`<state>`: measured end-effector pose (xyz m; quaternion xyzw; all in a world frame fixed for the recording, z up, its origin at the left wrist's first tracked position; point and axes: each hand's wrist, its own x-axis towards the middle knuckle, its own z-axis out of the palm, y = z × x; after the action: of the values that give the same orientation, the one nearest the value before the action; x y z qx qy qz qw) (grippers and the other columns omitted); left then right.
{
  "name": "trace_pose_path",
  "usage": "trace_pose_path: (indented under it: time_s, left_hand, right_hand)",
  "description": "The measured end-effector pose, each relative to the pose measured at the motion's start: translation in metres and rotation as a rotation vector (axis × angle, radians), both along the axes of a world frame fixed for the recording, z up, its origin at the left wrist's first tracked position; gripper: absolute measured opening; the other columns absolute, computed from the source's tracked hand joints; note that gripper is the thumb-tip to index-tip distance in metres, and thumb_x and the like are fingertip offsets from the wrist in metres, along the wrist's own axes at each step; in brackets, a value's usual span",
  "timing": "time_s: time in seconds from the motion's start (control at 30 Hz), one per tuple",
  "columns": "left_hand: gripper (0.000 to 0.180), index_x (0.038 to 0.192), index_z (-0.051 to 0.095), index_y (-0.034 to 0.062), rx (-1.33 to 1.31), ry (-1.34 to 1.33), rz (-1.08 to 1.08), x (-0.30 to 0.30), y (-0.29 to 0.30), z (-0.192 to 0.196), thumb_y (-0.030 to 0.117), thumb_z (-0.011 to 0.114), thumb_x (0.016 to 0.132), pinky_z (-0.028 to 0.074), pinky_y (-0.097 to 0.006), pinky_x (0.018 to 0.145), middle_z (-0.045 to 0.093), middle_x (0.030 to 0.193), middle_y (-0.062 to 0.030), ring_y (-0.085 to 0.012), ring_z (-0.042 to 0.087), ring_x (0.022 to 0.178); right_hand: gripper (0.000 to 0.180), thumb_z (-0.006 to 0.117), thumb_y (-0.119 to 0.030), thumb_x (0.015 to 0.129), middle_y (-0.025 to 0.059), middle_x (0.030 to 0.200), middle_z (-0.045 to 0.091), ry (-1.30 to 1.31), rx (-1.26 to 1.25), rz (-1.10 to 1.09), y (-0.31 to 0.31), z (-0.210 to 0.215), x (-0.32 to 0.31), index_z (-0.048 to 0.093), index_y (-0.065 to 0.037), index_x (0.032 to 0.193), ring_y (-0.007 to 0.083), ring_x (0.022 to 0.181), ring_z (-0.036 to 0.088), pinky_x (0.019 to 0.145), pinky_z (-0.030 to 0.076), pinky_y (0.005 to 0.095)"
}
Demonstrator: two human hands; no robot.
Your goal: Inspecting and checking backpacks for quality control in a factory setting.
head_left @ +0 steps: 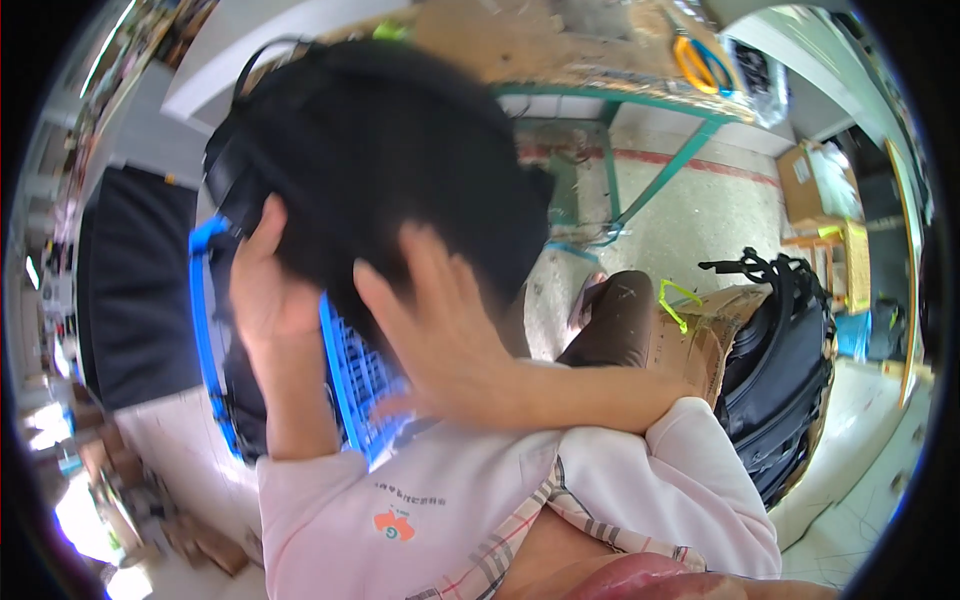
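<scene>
A large black backpack (390, 150) stands upright in front of me, its near side smeared by motion and a loop of strap at its upper left. My left hand (275, 290) grips its lower left edge, thumb up along the fabric, with the other fingers mostly hidden against the bag. Across my body reaches my right hand (440, 325), blurred, with fingers spread over the lower front of the backpack. Whether its fingertips touch the fabric I cannot tell. Below and left of the bag is a blue plastic crate (208, 330) with dark fabric in it.
Beyond the backpack is a worktable (560, 45) on green legs (670, 170), with orange-and-blue-handled scissors (700, 65) on it. At my right, a cardboard box (690, 340) holds several black backpacks (775, 380). A dark padded panel (140, 290) stands at the left.
</scene>
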<state>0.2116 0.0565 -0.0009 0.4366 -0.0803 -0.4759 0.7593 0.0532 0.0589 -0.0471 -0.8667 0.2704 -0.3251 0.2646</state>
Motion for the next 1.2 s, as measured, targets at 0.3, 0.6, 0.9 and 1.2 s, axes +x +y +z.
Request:
trace_pose_path:
  time_s: [0.3, 0.6, 0.9, 1.2]
  left_hand:
    - [0.049, 0.115, 0.042, -0.0033, -0.256, -0.832, 0.220, -0.002, -0.019, 0.008, 0.017, 0.063, 0.075, 0.039, -0.028, 0.081, 0.050, 0.101, -0.0101, -0.0172, 0.050, 0.089]
    - [0.061, 0.120, 0.039, 0.0001, -0.192, -0.327, -0.344, 0.066, -0.109, -0.077, 0.028, 0.065, 0.073, 0.035, -0.035, 0.092, 0.048, 0.115, -0.0097, -0.0225, 0.046, 0.106]
    - [0.049, 0.109, 0.049, -0.0018, 0.017, -0.431, -0.277, 0.028, -0.158, -0.034, 0.017, 0.070, 0.069, 0.043, -0.033, 0.082, 0.055, 0.104, -0.0111, -0.0213, 0.053, 0.094]
    - [0.042, 0.105, 0.052, -0.0022, 0.045, -0.434, -0.284, 0.015, -0.193, -0.036, 0.013, 0.069, 0.069, 0.044, -0.032, 0.079, 0.057, 0.101, -0.0104, -0.0209, 0.054, 0.091]
  right_hand:
    - [0.058, 0.059, 0.001, 0.062, 0.0178, 0.104, 0.056, -0.263, 0.323, 0.151, -0.067, 0.012, -0.067, 0.041, 0.002, 0.117, 0.0249, 0.094, 0.056, 0.084, 0.041, 0.0296]
    - [0.033, 0.063, -0.009, 0.071, 0.0046, 0.083, 0.061, -0.248, 0.798, 0.099, -0.150, 0.014, -0.131, 0.055, 0.003, 0.100, 0.0083, 0.074, 0.054, 0.070, 0.044, 0.0225]
    - [0.034, 0.064, -0.018, 0.072, 0.0098, 0.078, 0.061, -0.328, 0.856, -0.232, -0.200, -0.006, -0.143, 0.057, 0.007, 0.093, 0.0128, 0.063, 0.058, 0.060, 0.047, 0.0241]
    - [0.045, 0.068, -0.022, 0.070, 0.0119, 0.082, 0.061, -0.359, 0.915, -0.259, -0.235, -0.017, -0.161, 0.053, 0.009, 0.099, 0.0149, 0.066, 0.059, 0.062, 0.048, 0.0244]
